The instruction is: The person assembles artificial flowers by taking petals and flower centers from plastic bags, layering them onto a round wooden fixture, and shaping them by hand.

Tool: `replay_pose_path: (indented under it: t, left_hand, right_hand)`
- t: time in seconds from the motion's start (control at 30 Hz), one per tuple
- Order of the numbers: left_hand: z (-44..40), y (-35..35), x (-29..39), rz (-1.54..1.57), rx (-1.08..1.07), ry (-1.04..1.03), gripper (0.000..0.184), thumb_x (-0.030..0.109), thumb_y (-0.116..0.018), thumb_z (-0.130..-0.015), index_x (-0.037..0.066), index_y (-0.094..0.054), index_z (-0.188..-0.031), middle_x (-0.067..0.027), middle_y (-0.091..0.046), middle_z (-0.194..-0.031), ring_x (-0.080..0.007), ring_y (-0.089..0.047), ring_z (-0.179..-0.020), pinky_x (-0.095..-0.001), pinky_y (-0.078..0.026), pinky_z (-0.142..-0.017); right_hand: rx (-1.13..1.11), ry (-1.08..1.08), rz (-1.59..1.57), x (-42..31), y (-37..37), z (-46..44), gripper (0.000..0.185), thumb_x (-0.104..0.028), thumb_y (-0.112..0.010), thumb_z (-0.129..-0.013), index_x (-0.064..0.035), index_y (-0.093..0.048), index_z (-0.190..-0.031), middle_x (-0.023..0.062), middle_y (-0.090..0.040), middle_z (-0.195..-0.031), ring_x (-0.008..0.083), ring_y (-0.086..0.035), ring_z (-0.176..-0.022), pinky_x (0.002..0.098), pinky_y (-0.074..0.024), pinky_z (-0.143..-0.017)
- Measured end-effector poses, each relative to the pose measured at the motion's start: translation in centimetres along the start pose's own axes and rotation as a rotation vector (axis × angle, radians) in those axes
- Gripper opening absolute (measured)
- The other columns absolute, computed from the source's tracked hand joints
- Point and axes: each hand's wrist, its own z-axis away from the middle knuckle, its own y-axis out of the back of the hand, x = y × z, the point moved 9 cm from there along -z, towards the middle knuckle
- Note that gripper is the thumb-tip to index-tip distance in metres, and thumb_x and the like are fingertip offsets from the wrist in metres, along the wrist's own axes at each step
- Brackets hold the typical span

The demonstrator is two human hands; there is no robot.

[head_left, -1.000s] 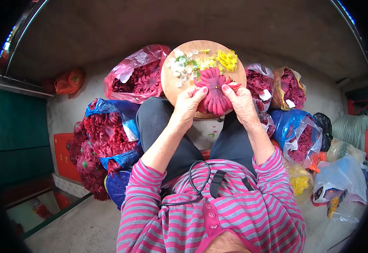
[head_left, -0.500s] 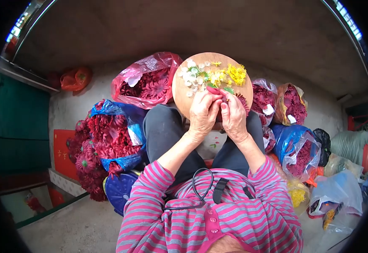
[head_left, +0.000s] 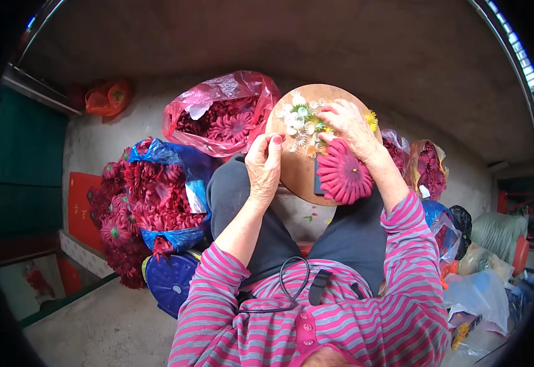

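My left hand (head_left: 262,168) is at the left edge of the round wooden board (head_left: 296,177), thumb and forefinger pressed together; what sits between them, if anything, is too small to make out. My right hand (head_left: 354,131) reaches over the board, fingers and thumb apart among the small flower pieces. White artificial flower pieces (head_left: 296,119) lie in a loose pile beside its fingertips. A yellow flower piece (head_left: 371,120) shows past its back. Below the right hand rests a large dark red artificial flower (head_left: 344,174), partly covering a dark flat-edged object (head_left: 321,178).
A pink bag (head_left: 218,116) and a blue bag (head_left: 169,196) of red flowers stand left, beside loose red flowers (head_left: 117,226) and a blue stool (head_left: 170,282). More flower bags (head_left: 429,168) stand right, near a spool of pale cord (head_left: 498,221) and a whitish plastic bag (head_left: 478,296).
My hands were together over the board's near edge, fingering something red. They have parted: the left moved left, the right forward to the pile. The large red flower is now in full view.
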Motion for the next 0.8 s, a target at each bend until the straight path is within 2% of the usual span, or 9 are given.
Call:
replay_pose_path:
  t: [0.13, 0.3, 0.43, 0.47, 0.6, 0.8]
  left_hand:
    - [-0.2, 0.3, 0.0, 0.045, 0.000, 0.044, 0.017, 0.013, -0.054, -0.094, 0.000, -0.063, -0.099, -0.0035, -0.064, -0.092, -0.0075, -0.051, -0.074, -0.0184, -0.043, -0.072]
    - [-0.3, 0.0, -0.2, 0.107, -0.024, 0.094, 0.017, 0.013, -0.054, -0.094, 0.000, -0.063, -0.099, -0.0037, -0.064, -0.092, -0.0073, -0.051, -0.073, -0.0184, -0.043, -0.071]
    - [-0.5, -0.2, -0.9, 0.219, -0.026, 0.157, 0.016, 0.013, -0.054, -0.094, 0.001, -0.063, -0.098, -0.0039, -0.064, -0.093, -0.0068, -0.051, -0.072, -0.0182, -0.043, -0.071]
    - [-0.6, -0.3, -0.9, 0.222, -0.032, 0.159, 0.016, 0.013, -0.054, -0.094, 0.001, -0.063, -0.098, -0.0039, -0.064, -0.093, -0.0068, -0.051, -0.072, -0.0182, -0.043, -0.071]
    - [-0.6, -0.6, -1.0, 0.213, -0.037, 0.159, 0.016, 0.014, -0.054, -0.094, 0.002, -0.063, -0.097, -0.0038, -0.064, -0.092, -0.0063, -0.051, -0.071, -0.0183, -0.043, -0.070]
    - [-0.5, -0.1, -0.3, 0.195, -0.011, 0.145, 0.017, 0.016, -0.054, -0.095, 0.002, -0.063, -0.097, -0.0034, -0.064, -0.091, -0.0063, -0.050, -0.070, -0.0186, -0.043, -0.069]
  right_hand:
    - [-0.021, 0.083, 0.085, 0.7, -2.4, -0.4, 0.021, -0.014, -0.067, -0.072, -0.0067, -0.064, -0.091, 0.0027, -0.061, -0.098, 0.0247, -0.054, -0.098, 0.0346, -0.0412, -0.088]
    - [0.030, -0.012, 0.078, 2.0, -1.9, -0.3, 0.019, -0.014, -0.067, -0.073, -0.0064, -0.064, -0.090, 0.0030, -0.061, -0.098, 0.0231, -0.055, -0.098, 0.0345, -0.0421, -0.086]
    - [0.039, -0.275, -0.313, 4.4, -1.2, -0.2, 0.009, -0.012, -0.062, -0.082, -0.0065, -0.063, -0.088, 0.0009, -0.060, -0.090, 0.0144, -0.055, -0.086, 0.0274, -0.0427, -0.078]
    - [0.040, -0.280, -0.309, 4.4, -0.8, -0.2, 0.009, -0.012, -0.062, -0.082, -0.0065, -0.063, -0.088, 0.0009, -0.060, -0.090, 0.0144, -0.055, -0.086, 0.0274, -0.0427, -0.078]
    - [0.022, -0.716, -0.778, 7.0, -0.8, 1.7, 0.014, -0.018, -0.058, -0.091, -0.0043, -0.061, -0.091, 0.0009, -0.062, -0.092, 0.0083, -0.055, -0.079, 0.0214, -0.0425, -0.074]
    - [0.039, -0.719, -1.137, -0.4, 4.9, 5.2, 0.013, -0.017, -0.056, -0.094, -0.0046, -0.060, -0.094, -0.0001, -0.059, -0.082, 0.0054, -0.052, -0.072, 0.0176, -0.0414, -0.069]
